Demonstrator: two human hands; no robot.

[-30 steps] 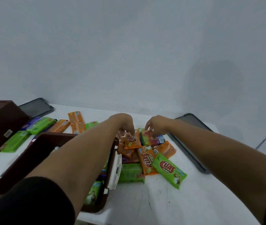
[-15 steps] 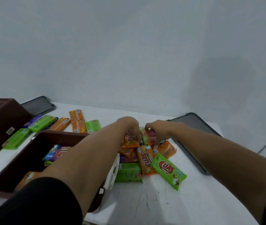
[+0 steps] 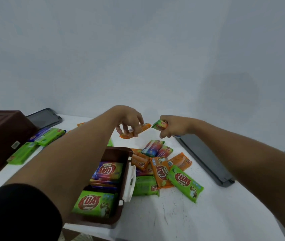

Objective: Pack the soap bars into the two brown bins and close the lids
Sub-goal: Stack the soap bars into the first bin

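An orange-wrapped flat soap bar (image 3: 135, 130) is pinched in the fingers of the left hand (image 3: 129, 121), while the right hand (image 3: 174, 126) grasps a green-and-orange wrapped soap bar (image 3: 160, 125). Both bars are in the air above the far end of a loose pile of wrapped soap bars (image 3: 162, 171) on the white counter (image 3: 190, 214). Just beside the pile, under the left forearm, an open brown plastic bin (image 3: 119, 150) holds green and purple bars. A second brown plastic bin (image 3: 2, 136) sits at far left, its inside out of view, with green-wrapped bars (image 3: 49, 136) beside it. A flat grey lid (image 3: 206, 159) lies at right, and another grey lid (image 3: 44, 118) at back left. The step appears to be picking. The next move calls for bringing both bars over the open bin's rim and laying them flat in a gap. Many bars are not yet packed, and both lids are off.
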